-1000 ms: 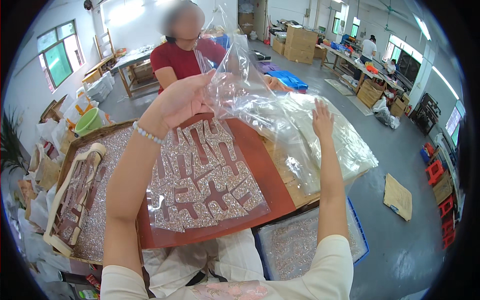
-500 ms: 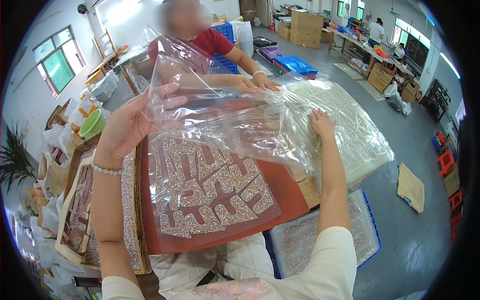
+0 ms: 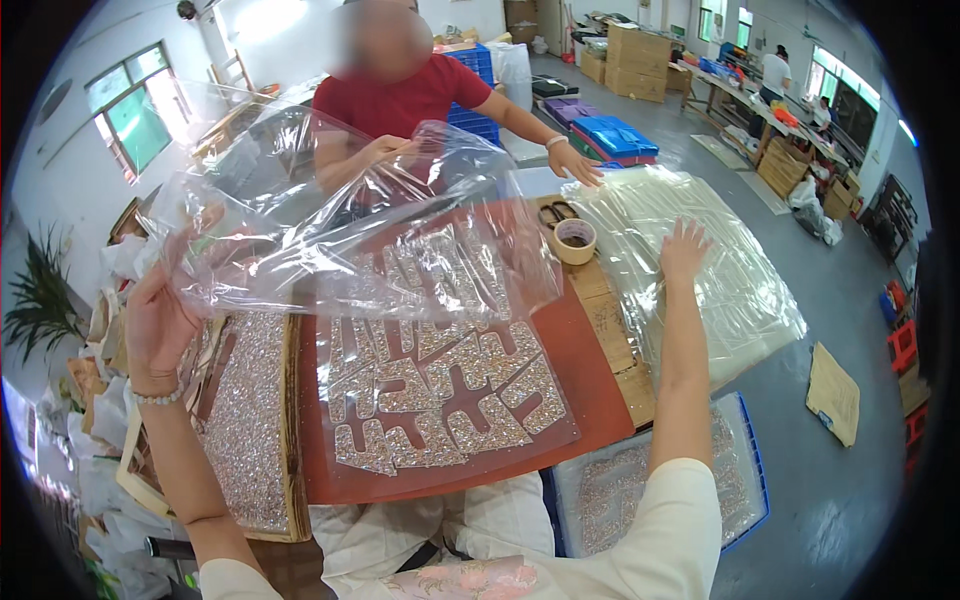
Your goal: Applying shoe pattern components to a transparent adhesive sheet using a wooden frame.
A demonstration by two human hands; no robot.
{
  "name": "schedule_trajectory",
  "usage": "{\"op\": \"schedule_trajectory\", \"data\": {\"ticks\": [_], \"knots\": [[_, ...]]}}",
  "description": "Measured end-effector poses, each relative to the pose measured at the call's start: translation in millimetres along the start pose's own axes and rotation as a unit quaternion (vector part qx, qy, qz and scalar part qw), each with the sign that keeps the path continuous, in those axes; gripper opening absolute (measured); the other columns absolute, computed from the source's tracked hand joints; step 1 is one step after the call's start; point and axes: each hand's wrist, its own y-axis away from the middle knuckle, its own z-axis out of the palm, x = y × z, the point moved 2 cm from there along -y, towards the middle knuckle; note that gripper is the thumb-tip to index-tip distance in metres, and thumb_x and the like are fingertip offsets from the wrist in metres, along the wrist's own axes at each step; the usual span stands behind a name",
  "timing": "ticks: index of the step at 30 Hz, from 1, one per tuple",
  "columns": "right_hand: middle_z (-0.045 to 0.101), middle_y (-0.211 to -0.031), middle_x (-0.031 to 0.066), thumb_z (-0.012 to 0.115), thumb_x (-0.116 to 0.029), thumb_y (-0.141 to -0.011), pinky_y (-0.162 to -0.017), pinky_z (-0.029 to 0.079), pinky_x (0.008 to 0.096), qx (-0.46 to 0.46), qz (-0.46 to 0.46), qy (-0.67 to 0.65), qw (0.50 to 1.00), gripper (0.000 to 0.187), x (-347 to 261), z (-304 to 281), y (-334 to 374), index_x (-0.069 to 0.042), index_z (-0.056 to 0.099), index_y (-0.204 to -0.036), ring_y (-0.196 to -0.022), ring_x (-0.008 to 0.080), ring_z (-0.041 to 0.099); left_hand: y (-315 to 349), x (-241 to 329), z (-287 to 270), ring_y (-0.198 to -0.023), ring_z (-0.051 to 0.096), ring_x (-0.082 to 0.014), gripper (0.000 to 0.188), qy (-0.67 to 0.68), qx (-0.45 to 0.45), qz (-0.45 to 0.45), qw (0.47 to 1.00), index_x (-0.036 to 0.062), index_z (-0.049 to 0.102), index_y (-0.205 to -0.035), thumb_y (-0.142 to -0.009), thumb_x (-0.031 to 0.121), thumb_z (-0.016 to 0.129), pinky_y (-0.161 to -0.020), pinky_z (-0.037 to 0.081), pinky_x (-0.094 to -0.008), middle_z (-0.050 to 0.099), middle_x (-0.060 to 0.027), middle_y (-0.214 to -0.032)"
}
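Note:
A sheet of clear plastic film (image 3: 300, 260) stretches in the air over the far part of the board, creased and glossy. My left hand (image 3: 165, 320) grips its left edge; the fingers show partly through the film. My right hand (image 3: 687, 250) lies flat with fingers spread on a stack of clear film sheets (image 3: 740, 290) at the right. Below the raised film, a sheet with glittering rhinestone-covered shapes (image 3: 430, 390) lies on a red-brown board (image 3: 550, 450). Across from me a person in a red top holds the film's far side with one hand (image 3: 388, 150).
The person's other hand (image 3: 572, 163) reaches the stack's far edge. A tape roll (image 3: 575, 242) and black-handled scissors (image 3: 556, 212) lie between board and stack. A wooden tray of rhinestones (image 3: 250, 420) stands at left, a blue crate (image 3: 735, 480) with rhinestone sheets at lower right.
The film has moved left off the stack and now hangs over the board, uncovering the tape roll and scissors. My left hand has moved left and down with it.

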Motion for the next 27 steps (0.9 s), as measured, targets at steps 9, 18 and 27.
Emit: {"op": "schedule_trajectory", "data": {"ticks": [9,18,27], "knots": [[0.058,-0.119,0.0126,0.071,-0.023,-0.079,-0.094,0.042,0.043,0.114,-0.298,-0.645,0.695,0.053,-91,-263,152,-0.005,0.054,-0.125,-0.112,0.0314,0.054,48,-47,0,-0.133,0.036,-0.0367,0.058,0.016,0.064,-0.001,0.998,-0.0042,0.025,-0.142,-0.098,0.027,0.046,-0.113,0.029,-0.0454,0.035,-0.0232,-0.144],[0.055,-0.122,0.0168,0.076,-0.025,-0.074,-0.099,0.039,0.0405,-0.049,-0.555,-0.58,0.594,0.091,-150,-405,281,-0.011,0.024,-0.148,-0.114,0.0338,0.051,84,-118,23,-0.135,0.033,-0.0208,0.064,0.023,0.112,0.084,0.99,0.0032,0.009,-0.149,-0.098,0.012,0.045,-0.114,0.024,-0.0331,0.029,-0.0118,-0.149],[0.052,-0.088,0.007,0.065,-0.009,-0.075,-0.08,0.041,0.038,0.154,-0.578,-0.451,0.663,0.014,-132,-412,370,-0.007,0.059,-0.088,-0.089,0.0243,0.052,176,-130,-30,-0.141,0.017,-0.0312,0.091,0.117,0.258,0.004,0.959,0.0107,0.014,-0.15,-0.084,0.048,0.065,-0.114,0.01,-0.0528,0.018,-0.0206,-0.15]]}}
